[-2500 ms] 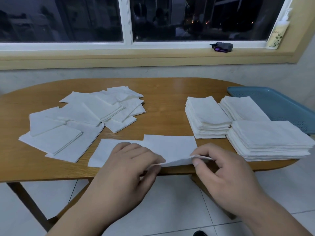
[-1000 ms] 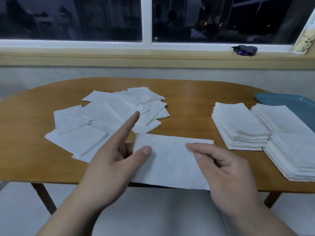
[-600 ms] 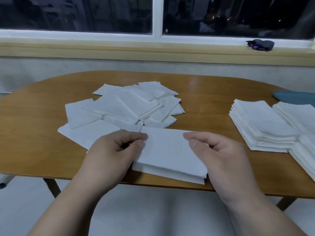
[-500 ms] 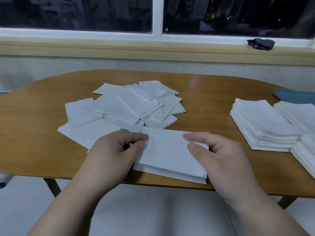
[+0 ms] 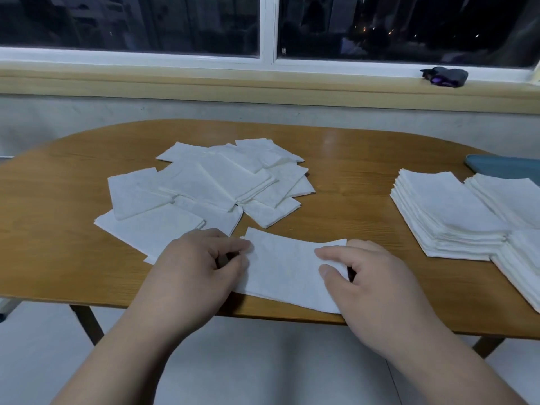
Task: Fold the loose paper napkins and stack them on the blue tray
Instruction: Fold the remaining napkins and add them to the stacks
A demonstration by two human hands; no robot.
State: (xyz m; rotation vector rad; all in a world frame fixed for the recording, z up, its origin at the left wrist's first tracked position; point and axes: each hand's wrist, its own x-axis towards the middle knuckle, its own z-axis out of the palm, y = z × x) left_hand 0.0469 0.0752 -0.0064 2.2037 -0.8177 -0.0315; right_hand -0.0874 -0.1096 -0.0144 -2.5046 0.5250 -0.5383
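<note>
Napkin (image 5: 286, 267): 6 o'clock, at the table (image 5: 350, 176) edge.
Left hand (image 5: 198, 267): curled fingers pinch its 9 o'clock end.
Right hand (image 5: 371, 276): pinches the 3 o'clock end — square your corners before creasing.

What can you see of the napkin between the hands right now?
The napkin is white, soft, faintly textured paper, folded into a rectangle. It lies nearly flat and slightly askew by the near edge of the wooden table. The left hand pinches its left end and the right hand its right end, where the far corner curls up a little.
</note>
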